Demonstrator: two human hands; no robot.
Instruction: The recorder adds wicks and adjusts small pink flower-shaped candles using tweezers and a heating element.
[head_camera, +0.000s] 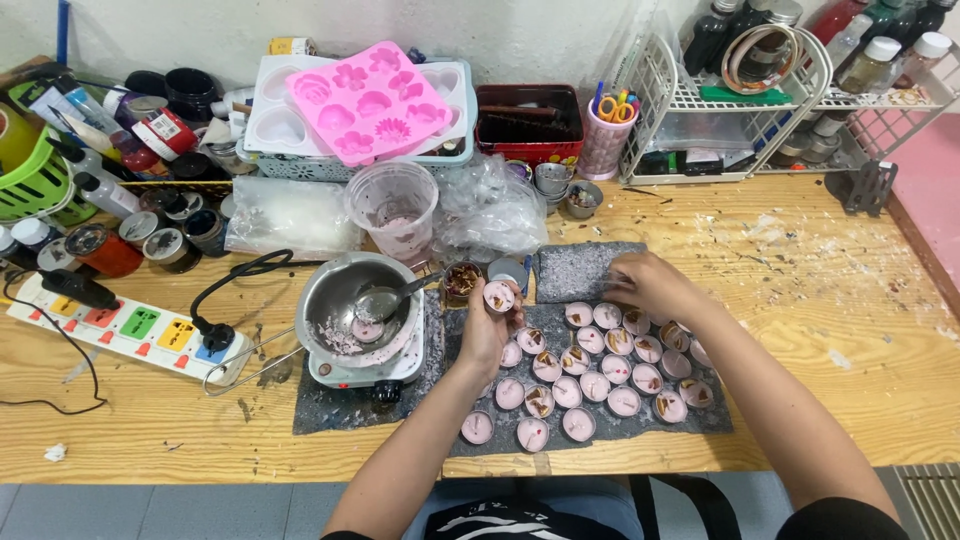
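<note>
Left hand (487, 325) holds up a small pink candle cup (499, 296) beside the melting pot (352, 300). Right hand (650, 285), fingers curled, touches the candles (600, 365) on the mat's (585, 268) far edge.

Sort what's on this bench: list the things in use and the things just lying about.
In use: left hand holding a small pink candle cup; right hand over the filled cups; metal pot.

Lying about: pink mould, power strip, wire rack.
</note>
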